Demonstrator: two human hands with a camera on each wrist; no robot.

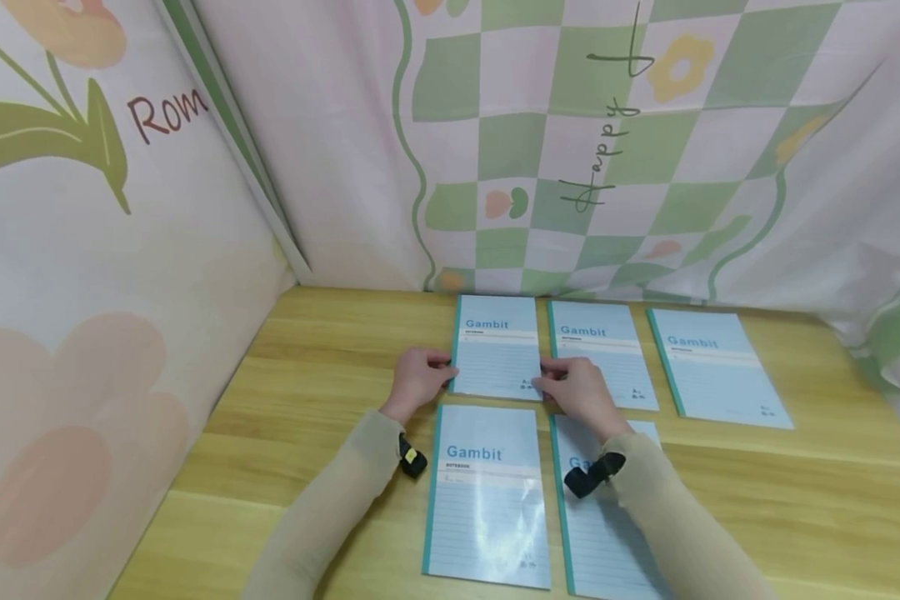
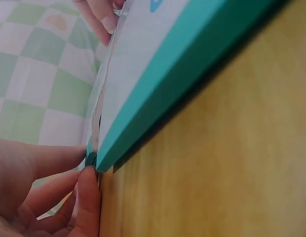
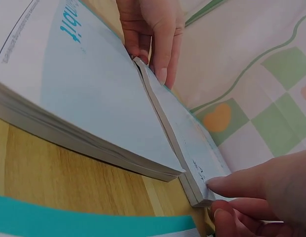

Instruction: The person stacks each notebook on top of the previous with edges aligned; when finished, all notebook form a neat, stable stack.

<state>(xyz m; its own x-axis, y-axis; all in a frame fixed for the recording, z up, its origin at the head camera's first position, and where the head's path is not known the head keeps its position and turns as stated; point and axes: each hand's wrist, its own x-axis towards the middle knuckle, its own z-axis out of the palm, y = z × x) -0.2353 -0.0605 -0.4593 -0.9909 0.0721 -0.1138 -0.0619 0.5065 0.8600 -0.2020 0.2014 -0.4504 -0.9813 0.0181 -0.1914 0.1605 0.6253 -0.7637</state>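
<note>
A pale blue Gambit notebook [image 1: 495, 354] with a teal spine lies at the back left of the notebook group. My left hand [image 1: 418, 383] pinches its spine edge near the lower corner; the left wrist view shows thumb and fingers [image 2: 87, 197] there. On the opposite edge, my right hand [image 1: 581, 392] pinches the lower corner, its thumb [image 3: 232, 183] over the cover in the right wrist view. Directly in front lies another notebook [image 1: 487, 492], its top edge close to the held one. My right forearm partly covers a front notebook [image 1: 600, 533].
To the right in the back row are a middle notebook [image 1: 592, 321], partly behind my right hand, and a third notebook [image 1: 720, 367]. All lie on a wooden table [image 1: 315, 350]. A checkered curtain [image 1: 540, 150] hangs along the back edge, and a flower-printed one [image 1: 82, 333] at left.
</note>
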